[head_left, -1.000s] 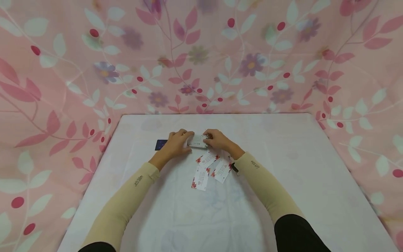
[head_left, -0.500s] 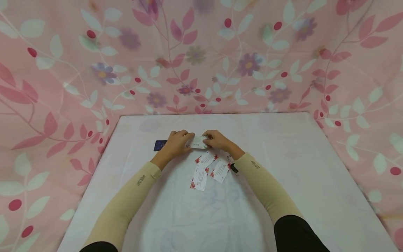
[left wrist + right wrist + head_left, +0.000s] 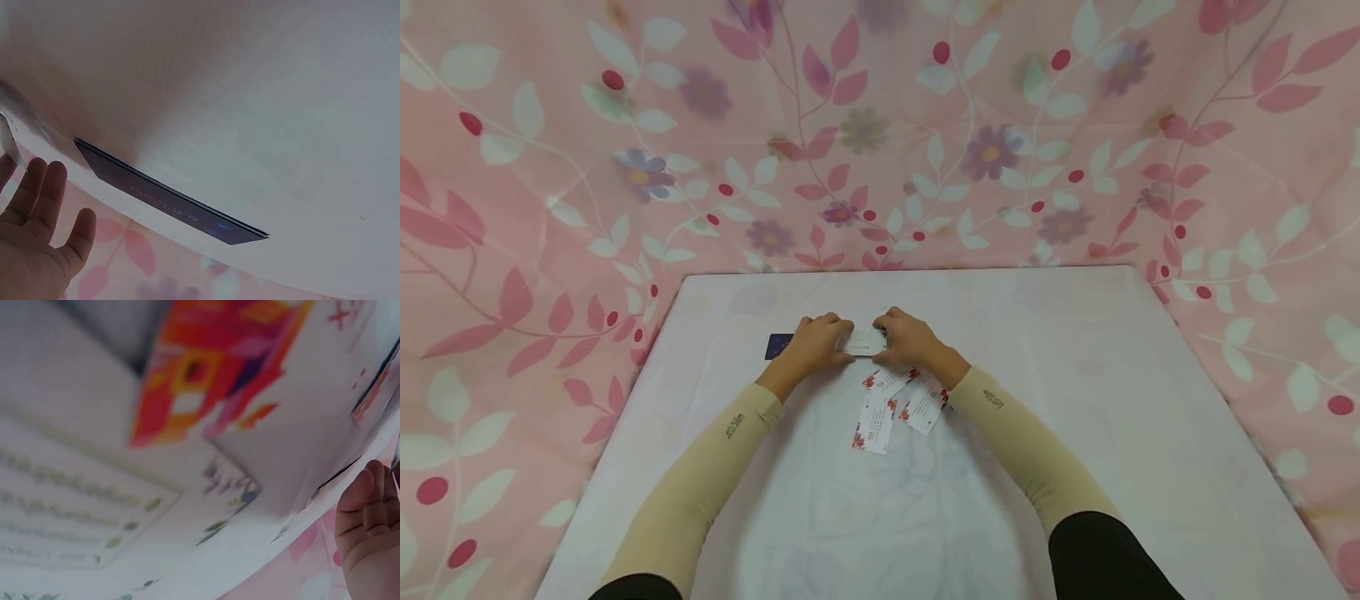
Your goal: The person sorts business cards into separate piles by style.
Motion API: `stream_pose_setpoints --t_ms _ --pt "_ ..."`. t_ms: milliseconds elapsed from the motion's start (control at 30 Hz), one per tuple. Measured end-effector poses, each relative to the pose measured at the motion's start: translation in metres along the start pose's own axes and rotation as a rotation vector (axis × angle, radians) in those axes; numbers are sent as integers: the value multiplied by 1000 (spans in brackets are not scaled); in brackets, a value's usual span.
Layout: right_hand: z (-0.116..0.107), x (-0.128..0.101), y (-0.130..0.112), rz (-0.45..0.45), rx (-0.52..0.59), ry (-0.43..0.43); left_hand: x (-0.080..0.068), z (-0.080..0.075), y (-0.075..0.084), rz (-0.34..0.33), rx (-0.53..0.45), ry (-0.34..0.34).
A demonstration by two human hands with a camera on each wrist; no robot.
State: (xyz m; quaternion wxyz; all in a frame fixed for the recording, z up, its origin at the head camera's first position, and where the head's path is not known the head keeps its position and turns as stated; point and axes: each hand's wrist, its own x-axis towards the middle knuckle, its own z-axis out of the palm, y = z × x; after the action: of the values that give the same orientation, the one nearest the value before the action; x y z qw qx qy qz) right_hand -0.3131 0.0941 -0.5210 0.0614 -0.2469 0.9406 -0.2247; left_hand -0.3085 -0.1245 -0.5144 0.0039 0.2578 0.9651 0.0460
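Change: the small white card stack (image 3: 864,340) now sits lower, hands closer together than before.
Position: between left hand (image 3: 812,345) and right hand (image 3: 912,337).
Hands: both pinch its ends.

Worktop (image 3: 1075,400) white, faint pale print. Backdrop cloth (image 3: 550,167) pink with white and rose leaves, red berries, purple flowers. Loose cards (image 3: 880,417) white, red-orange corner motifs, fine grey text lines. Dark card (image 3: 777,344) navy. Sleeves (image 3: 700,483) beige, small dark logo.
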Motion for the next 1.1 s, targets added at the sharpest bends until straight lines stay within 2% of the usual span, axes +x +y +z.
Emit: stream_pose_setpoints --t_ms 100,267,500,667,1100 --pt "3 1 0 -2 -50 3 0 -1 0 -8 -16 -20" --pt "6 3 0 3 -37 -17 2 0 0 -6 -44 -64" --pt "7 6 -2 15 -45 -64 8 0 2 9 6 -119" --pt "6 5 -3 28 -15 -66 7 -5 3 -3 -17 -155" --pt "7 4 -6 72 -2 -60 10 -1 -2 1 -62 -127"
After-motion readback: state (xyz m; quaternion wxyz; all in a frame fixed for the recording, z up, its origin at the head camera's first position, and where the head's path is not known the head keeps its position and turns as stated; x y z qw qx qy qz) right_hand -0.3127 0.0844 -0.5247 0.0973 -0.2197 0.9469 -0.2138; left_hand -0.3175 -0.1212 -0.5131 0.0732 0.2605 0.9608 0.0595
